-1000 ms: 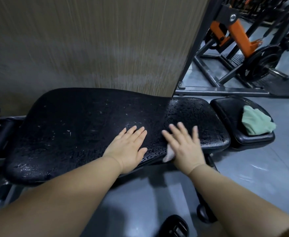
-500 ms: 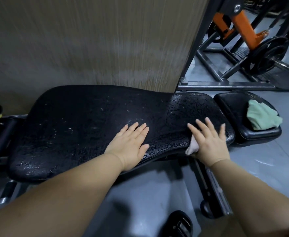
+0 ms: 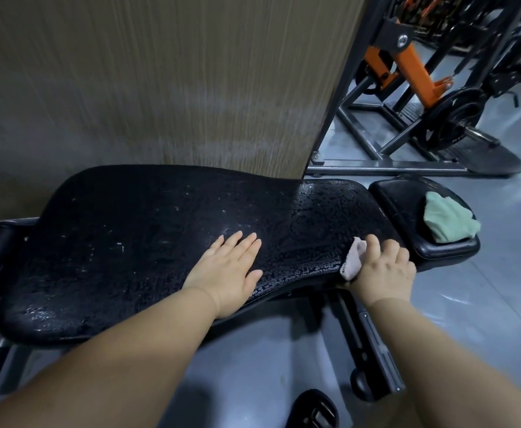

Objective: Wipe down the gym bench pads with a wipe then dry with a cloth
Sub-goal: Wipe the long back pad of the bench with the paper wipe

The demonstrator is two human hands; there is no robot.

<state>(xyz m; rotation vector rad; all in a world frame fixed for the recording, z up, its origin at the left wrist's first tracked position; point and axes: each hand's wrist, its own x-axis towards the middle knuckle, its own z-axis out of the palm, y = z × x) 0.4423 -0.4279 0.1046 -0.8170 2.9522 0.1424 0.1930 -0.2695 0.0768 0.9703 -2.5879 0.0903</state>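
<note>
Back pad (image 3: 129, 242) beaded wet. Your left hand (image 3: 227, 267) lies flat on it, fingers straight. Your right hand (image 3: 384, 273) curls over the pale wipe (image 3: 353, 257) at the pad's near edge, thumb hidden, likely gripping. Green cloth (image 3: 447, 222) sits crumpled on the seat pad (image 3: 398, 196).

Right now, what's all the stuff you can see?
Long bench pad: one, black, wet-looking, middle.
Seat pad: one, black, at its right end.
Cloth: one, green, bunched on the seat pad.
Wipe: one, whitish, at the long pad's near edge.
Wooden panel: one, brown, behind the bench.
Weight machine: one, orange and black, back right.
Floor: grey, underneath.
Hands: two; left hand flat on the long pad, right hand gripping the wipe.
</note>
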